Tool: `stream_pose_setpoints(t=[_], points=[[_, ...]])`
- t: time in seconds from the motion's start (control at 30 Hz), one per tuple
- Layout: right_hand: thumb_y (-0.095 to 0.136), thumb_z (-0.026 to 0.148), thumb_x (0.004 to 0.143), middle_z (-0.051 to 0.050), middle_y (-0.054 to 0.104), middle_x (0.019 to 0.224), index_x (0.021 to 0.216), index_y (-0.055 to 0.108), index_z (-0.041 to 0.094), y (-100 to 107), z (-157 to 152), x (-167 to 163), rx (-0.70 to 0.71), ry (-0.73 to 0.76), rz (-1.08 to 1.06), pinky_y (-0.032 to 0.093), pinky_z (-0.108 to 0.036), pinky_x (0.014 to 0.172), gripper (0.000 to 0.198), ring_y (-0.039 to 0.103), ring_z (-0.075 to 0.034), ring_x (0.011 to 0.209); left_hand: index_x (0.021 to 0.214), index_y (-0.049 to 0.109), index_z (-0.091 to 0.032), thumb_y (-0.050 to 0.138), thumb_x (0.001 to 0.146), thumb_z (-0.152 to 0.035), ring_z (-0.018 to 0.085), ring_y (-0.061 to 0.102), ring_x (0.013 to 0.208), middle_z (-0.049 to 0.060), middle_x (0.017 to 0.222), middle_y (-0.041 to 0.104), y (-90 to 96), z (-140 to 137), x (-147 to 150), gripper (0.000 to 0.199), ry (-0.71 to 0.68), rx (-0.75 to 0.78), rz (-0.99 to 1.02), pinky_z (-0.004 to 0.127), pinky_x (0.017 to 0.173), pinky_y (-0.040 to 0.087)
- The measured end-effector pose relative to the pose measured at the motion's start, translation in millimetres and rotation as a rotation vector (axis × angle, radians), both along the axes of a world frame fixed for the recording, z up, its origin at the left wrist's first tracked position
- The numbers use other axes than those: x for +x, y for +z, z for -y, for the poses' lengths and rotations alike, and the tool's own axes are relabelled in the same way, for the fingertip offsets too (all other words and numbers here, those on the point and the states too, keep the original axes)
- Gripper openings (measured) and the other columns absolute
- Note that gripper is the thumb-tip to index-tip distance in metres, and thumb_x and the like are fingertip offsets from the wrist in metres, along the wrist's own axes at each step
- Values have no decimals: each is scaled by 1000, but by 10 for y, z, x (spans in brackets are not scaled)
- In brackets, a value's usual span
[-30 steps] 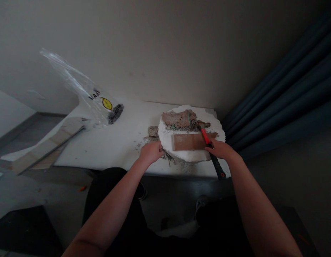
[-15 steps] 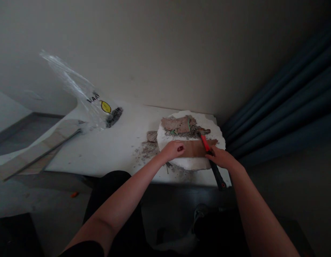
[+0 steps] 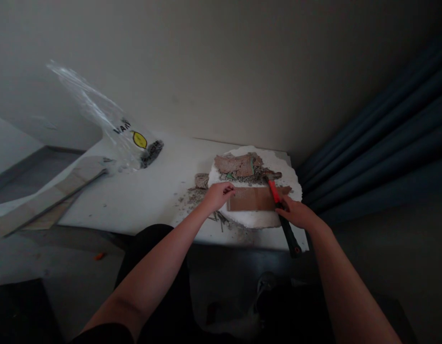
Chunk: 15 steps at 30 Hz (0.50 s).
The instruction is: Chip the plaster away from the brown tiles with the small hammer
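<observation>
A brown cardboard strip (image 3: 251,199) lies across a white slab with a ragged edge (image 3: 257,220). My left hand (image 3: 219,196) is at the strip's left end, its fingers curled into a pinch; anything small between them is too dim to make out. My right hand (image 3: 296,211) is closed around the handle of a hammer (image 3: 274,190), which rests across the strip's right part. The hammer's head lies near the slab's far right, beside crumbled grey-brown debris. A broken brown textured piece (image 3: 235,164) with green bits lies on that debris.
The slab sits on a white table (image 3: 135,200) against the wall. Loose crumbs (image 3: 192,200) and a small chunk (image 3: 201,180) lie left of it. A clear plastic bag (image 3: 113,119) with dark material stands farther left, near long flat boards (image 3: 52,196). A dark curtain (image 3: 378,143) hangs at right.
My left hand has moved left along the cardboard strip, baring more of its left end. My right hand and the hammer stay about where they were.
</observation>
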State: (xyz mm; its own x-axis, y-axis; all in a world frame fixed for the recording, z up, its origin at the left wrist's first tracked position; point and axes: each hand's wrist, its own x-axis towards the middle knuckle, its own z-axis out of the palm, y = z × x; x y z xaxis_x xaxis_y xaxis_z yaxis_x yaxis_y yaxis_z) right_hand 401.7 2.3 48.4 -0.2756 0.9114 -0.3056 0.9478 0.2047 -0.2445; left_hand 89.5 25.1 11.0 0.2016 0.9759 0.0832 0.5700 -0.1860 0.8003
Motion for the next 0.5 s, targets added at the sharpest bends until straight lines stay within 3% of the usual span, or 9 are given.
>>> stream_pose_setpoints(t=[0.5], points=[[51,45,93,-16,70,104,126,46,17,-25,-31,-40,-18,-12,58,42,-33,73,44,66,-31,95,80,66,-19,62,81,-27,15,65,75,3,80,72,9,1,-72,10,48,-55,-90,27,72,46]])
